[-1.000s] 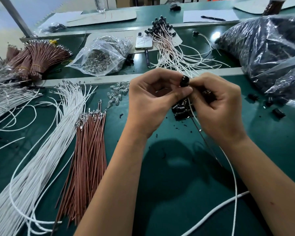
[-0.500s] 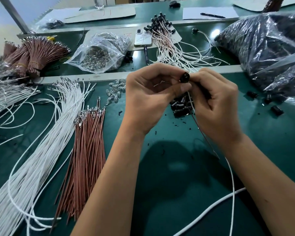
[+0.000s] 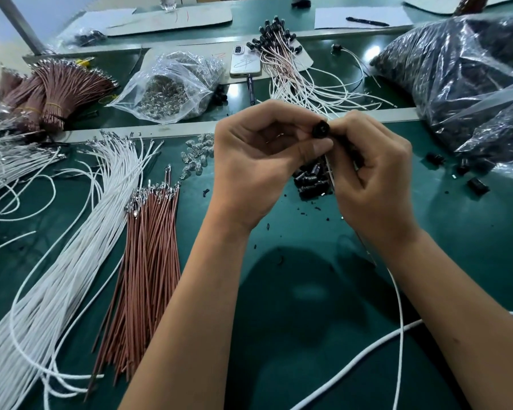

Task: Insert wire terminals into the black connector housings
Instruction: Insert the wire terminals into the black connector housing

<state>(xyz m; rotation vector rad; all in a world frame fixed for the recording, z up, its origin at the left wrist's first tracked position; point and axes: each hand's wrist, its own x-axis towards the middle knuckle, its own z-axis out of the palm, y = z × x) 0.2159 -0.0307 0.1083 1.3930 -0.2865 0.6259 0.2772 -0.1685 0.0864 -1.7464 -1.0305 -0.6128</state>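
A small black connector housing (image 3: 321,129) is held up between both hands above the green table. My left hand (image 3: 258,161) pinches it with thumb and curled fingers. My right hand (image 3: 370,173) grips it from the right, and a white wire (image 3: 399,297) and a thin dark wire run down from that hand toward the table's near edge. Below the hands lies a small pile of loose black housings (image 3: 310,180). How the terminals sit in the housing is hidden by my fingers.
White wires (image 3: 71,247) and brown wires (image 3: 148,255) with terminals lie fanned at left. Clear bulbs (image 3: 197,155), a bag of them (image 3: 172,87), a phone (image 3: 245,62), finished assemblies (image 3: 282,54) and big bags of black parts (image 3: 462,75) surround the work spot.
Both hands stay together on the housing, shifting only slightly; the fingers adjust their hold a little.
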